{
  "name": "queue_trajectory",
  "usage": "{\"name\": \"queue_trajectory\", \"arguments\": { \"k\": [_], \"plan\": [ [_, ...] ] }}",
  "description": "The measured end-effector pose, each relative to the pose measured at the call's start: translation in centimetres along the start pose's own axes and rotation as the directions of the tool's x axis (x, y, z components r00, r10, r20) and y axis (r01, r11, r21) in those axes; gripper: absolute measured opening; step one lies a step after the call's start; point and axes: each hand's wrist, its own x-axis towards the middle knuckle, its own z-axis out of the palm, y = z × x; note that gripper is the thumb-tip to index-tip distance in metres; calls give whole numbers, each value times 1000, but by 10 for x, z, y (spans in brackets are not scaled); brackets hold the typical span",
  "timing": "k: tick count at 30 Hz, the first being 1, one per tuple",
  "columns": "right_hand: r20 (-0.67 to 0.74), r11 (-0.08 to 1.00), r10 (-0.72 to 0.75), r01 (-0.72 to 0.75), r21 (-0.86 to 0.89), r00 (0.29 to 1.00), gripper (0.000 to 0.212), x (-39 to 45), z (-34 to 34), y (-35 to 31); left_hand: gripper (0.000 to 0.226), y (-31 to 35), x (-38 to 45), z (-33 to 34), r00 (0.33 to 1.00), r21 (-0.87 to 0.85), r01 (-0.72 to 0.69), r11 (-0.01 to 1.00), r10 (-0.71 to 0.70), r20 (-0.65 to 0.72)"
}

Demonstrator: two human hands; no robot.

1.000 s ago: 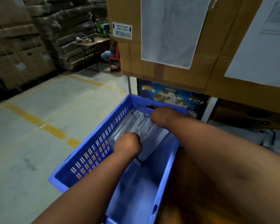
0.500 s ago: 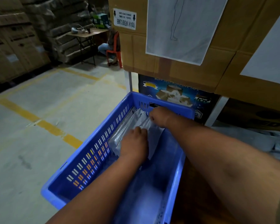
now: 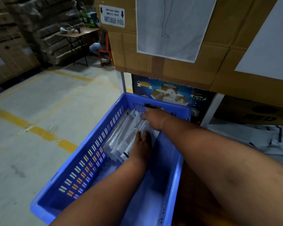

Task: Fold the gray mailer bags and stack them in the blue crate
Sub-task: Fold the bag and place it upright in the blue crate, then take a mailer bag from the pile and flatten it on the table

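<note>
I see both flat hands, left hand (image 3: 141,146) and right hand (image 3: 153,119), fingers straight, pressing folded bags (image 3: 122,139) against the crate (image 3: 82,162) wall mid-frame; boxes (image 3: 170,67) crowd above.

The picture is dim and a little soft, with the brightest part on the concrete floor (image 3: 44,98) at the left of the frame. The upper left corner and the lower right are dark, and straight lines bend near the edges from the wide lens.
</note>
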Motion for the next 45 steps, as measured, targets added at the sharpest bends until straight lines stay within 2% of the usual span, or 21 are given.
{"name": "queue_trajectory", "arguments": {
  "k": [5,7,10,12,17,24,26,29,32,37,39,42,45],
  "plan": [
    [21,998,34,-35,57,999,23,-5,-7,1,68,-12,13,17,998,77,44,996,-48,51],
    [0,996,44,-44,73,999,22,-4,-9,0,66,-21,15,21,994,29,80,996,-82,71],
    [13,996,58,-58,62,998,23,-6,-14,-5,64,-24,9,28,998,68,62,996,-63,9],
    [47,999,34,-35,7,998,25,-7,-15,-7,63,-24,6,25,1000,104,22,994,-24,11],
    [89,998,62,-62,-6,994,20,-16,-21,-10,68,-22,-2,2,999,134,-19,991,23,-28],
    [244,989,140,-148,14,960,46,-52,-18,-8,71,-13,-25,-30,997,120,-68,990,71,-20],
    [254,982,168,-184,40,953,38,-63,-18,-6,69,-14,-31,-33,996,71,-77,994,79,-29],
    [161,968,193,-215,128,968,21,-82,-31,-5,61,-15,-37,-43,990,-3,-110,994,109,-86],
    [20,951,199,-198,237,980,19,-101,-49,-3,57,-14,-40,-81,980,-36,-179,983,175,-92],
    [-173,902,241,-155,403,955,18,-162,-71,13,42,-4,-47,-158,942,-84,-246,966,218,-254],
    [-208,887,264,-152,436,942,21,-200,-76,23,31,6,-54,-193,921,-103,-273,957,229,-315],
    [-276,873,321,-170,458,906,21,-264,-74,46,14,34,-64,-245,916,-111,-277,955,227,-330],
    [-282,849,372,-201,488,884,20,-324,-56,73,15,74,-70,-275,877,-127,-321,939,244,-415]
  ]
}}
